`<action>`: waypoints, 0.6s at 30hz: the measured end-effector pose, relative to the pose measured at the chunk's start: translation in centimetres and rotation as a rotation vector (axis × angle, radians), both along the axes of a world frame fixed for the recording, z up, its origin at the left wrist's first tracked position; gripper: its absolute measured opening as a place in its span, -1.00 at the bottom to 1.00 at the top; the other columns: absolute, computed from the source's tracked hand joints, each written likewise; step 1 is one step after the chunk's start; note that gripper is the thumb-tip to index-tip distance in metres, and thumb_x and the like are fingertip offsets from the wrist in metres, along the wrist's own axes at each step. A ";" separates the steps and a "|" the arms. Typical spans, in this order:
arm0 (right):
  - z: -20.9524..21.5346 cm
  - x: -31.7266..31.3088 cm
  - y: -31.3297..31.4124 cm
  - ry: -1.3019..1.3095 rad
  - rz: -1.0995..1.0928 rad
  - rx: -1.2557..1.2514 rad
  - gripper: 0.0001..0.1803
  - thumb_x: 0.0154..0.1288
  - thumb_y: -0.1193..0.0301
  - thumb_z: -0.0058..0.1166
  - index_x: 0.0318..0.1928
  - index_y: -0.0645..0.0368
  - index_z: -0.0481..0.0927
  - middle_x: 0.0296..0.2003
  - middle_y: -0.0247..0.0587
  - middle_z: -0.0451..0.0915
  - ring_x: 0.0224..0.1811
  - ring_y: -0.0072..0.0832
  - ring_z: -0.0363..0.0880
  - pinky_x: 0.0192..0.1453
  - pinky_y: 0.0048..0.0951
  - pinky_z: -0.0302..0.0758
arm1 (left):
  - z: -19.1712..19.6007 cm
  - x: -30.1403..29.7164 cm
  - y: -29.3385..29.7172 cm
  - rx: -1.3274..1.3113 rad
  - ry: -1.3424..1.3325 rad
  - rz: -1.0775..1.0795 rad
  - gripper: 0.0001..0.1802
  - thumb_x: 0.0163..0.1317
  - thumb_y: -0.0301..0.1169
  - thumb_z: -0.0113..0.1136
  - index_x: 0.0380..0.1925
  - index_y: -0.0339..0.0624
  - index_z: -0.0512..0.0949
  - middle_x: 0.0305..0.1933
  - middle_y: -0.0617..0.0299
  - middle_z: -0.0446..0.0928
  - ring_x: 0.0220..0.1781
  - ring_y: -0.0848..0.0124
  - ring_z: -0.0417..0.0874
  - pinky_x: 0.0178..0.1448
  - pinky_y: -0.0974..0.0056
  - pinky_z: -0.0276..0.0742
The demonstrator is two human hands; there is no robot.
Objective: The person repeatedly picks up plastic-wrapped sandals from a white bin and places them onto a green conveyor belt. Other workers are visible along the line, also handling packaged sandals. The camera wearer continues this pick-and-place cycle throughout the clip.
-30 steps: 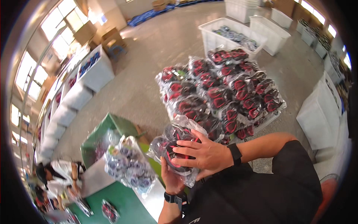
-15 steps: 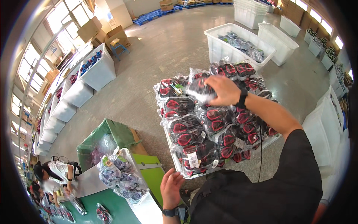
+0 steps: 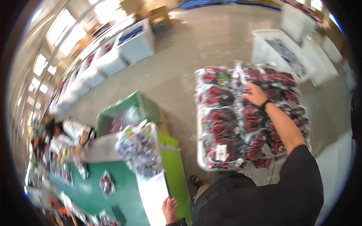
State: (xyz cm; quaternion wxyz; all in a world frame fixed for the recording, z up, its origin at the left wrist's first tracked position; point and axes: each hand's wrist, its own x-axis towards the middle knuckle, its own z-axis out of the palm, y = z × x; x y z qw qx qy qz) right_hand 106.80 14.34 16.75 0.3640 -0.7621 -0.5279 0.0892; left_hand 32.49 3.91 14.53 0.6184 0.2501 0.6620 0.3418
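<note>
Clear plastic bags of black shoes with red trim (image 3: 220, 129) fill a white crate (image 3: 201, 162) in rows, piled above its rim. My right hand (image 3: 255, 94) is at the far middle of this pile, its fingers curled on the near edge of a bagged pair of shoes (image 3: 244, 76); blur hides the fingertips. Down at the lower edge, my left hand (image 3: 169, 209) hangs beside the white end of the bench, holding nothing, with its fingers loosely bent and apart.
A green bench (image 3: 128, 190) bears bagged grey-purple shoes (image 3: 140, 148) and a single bagged pair (image 3: 107, 183). Behind it stands a green-lined box (image 3: 145, 107). Co-workers (image 3: 71, 137) work at the left. White tubs (image 3: 141, 47) line the far left; another tub (image 3: 260, 49) stands beyond the crate.
The view has turned left, so the crate sits further right. My right hand has lowered the bagged shoes onto the pile. My left hand is lower, next to the bench end.
</note>
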 end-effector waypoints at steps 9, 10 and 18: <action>6.4 -12.5 -4.4 0.430 0.206 -0.170 -0.61 0.43 0.51 0.14 0.21 0.37 0.50 -0.06 -0.28 0.60 -0.04 -0.59 0.56 0.14 -0.47 0.51 | -2.6 -7.0 3.2 0.073 0.165 -0.212 -0.51 0.41 -0.22 0.28 0.23 -0.26 0.53 -0.11 0.19 0.67 -0.09 0.48 0.65 -0.06 0.36 0.58; 6.9 -14.9 -4.6 0.569 0.274 -0.180 -0.62 0.42 0.54 0.11 0.20 0.39 0.50 -0.05 -0.26 0.61 -0.04 -0.57 0.59 0.14 -0.46 0.52 | -3.2 -8.2 3.7 0.115 0.202 -0.202 -0.52 0.40 -0.22 0.29 0.21 -0.26 0.54 -0.16 0.22 0.67 -0.14 0.50 0.64 -0.09 0.37 0.56; 10.7 -36.2 -7.1 0.315 0.435 -0.305 -0.60 0.24 0.58 0.14 0.11 0.33 0.57 -0.27 -0.25 0.64 -0.25 -0.56 0.63 -0.09 -0.48 0.55 | -10.2 -21.1 6.9 0.236 0.529 -0.016 -0.51 0.28 -0.20 0.37 0.08 -0.32 0.61 -0.35 0.14 0.68 -0.28 0.35 0.67 -0.10 0.23 0.59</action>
